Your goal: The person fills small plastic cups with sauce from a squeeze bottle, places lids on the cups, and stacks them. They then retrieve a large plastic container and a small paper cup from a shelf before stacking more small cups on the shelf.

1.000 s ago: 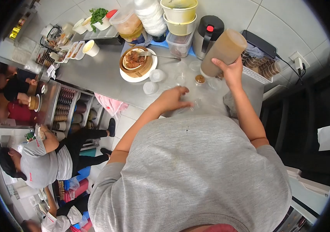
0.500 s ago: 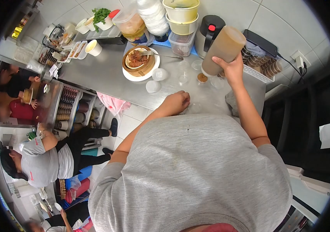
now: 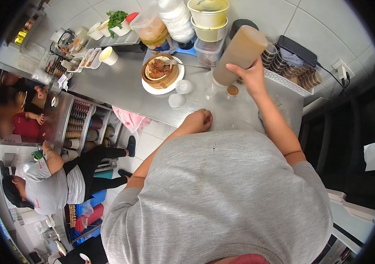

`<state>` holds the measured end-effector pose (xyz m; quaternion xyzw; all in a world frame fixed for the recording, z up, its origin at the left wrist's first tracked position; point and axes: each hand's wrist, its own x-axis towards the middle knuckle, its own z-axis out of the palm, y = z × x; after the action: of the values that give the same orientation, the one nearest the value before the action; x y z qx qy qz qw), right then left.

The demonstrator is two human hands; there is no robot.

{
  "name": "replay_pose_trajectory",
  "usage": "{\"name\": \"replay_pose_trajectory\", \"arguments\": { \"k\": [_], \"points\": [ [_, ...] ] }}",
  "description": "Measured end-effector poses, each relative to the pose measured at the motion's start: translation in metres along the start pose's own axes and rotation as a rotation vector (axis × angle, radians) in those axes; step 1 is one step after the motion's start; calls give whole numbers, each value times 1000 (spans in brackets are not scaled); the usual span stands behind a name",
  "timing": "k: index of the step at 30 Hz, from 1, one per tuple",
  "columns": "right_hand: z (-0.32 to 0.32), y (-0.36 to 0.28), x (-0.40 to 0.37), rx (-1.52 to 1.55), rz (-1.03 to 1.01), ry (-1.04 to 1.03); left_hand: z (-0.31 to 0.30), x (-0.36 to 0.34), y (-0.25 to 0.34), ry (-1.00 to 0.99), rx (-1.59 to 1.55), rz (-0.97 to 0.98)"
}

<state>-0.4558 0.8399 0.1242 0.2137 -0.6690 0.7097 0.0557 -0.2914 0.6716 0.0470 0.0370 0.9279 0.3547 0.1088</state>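
Note:
My right hand point(image 3: 251, 77) grips a large brown sauce squeeze bottle point(image 3: 239, 53), tipped nozzle-down over small clear cups point(image 3: 211, 90) on the steel counter point(image 3: 121, 86). One small cup point(image 3: 232, 90) beside the nozzle holds brown sauce. My left hand point(image 3: 198, 121) rests curled in a fist on the counter's near edge, holding nothing that I can see. Two white lidded cups point(image 3: 179, 93) stand just left of the clear cups.
A bamboo steamer point(image 3: 160, 70) with food and a fork sits on a white plate. Stacked tubs point(image 3: 207, 24), cup stacks point(image 3: 293, 70) in a basket and condiment trays point(image 3: 86, 55) line the back. Other people point(image 3: 47, 185) work at the lower left.
My right hand has swung the bottle leftward, off the filled cup and over the clear cups. My left hand has drawn back from the cups and curled into a fist at the counter edge.

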Motion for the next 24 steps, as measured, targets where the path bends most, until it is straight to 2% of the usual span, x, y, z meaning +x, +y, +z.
{"name": "replay_pose_trajectory", "arguments": {
  "k": [4,8,11,20,24],
  "points": [
    [24,13,-1,-84,-29,-45,-13,-6,11,182,-65,-28],
    [34,8,-3,-124,-11,-74,-8,-9,-3,368,-147,-62],
    [35,5,-1,-131,-42,-76,-12,-15,4,393,-161,-135],
    [33,0,-1,-142,-48,-90,4,-10,-12,633,223,484],
    [35,-7,-4,-141,-28,-75,11,-8,-12,707,321,570]
  ]
}}
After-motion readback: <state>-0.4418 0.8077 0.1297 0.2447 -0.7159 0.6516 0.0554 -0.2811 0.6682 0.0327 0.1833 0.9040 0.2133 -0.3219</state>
